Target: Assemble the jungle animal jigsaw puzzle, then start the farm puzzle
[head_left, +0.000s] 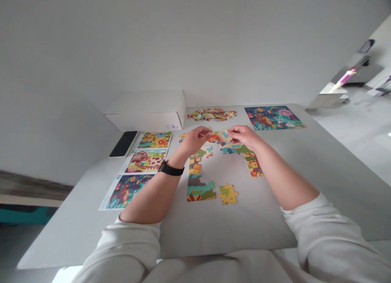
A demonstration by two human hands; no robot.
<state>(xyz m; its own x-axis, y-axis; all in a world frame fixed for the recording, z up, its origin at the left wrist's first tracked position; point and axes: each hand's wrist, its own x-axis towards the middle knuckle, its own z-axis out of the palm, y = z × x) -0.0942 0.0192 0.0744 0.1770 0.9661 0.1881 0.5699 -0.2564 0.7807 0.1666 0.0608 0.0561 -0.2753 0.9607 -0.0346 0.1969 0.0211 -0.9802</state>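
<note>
The puzzle [201, 190] lay partly joined around the centre of the head view. There, the right hand [243, 135] pinched a pale piece [225, 137]; the left hand [195, 139] had bunched fingers, whatever they held impossible to tell. A heap of pieces [211, 114] lay above.

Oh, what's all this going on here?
A person has both bare hands at the far side of a partly joined jigsaw. The right hand holds a puzzle piece; the left hand is close by, but whether it grips anything is unclear. A loose yellow piece lies just apart from the jigsaw's near left section. Farther back sits a pile of pieces.
</note>
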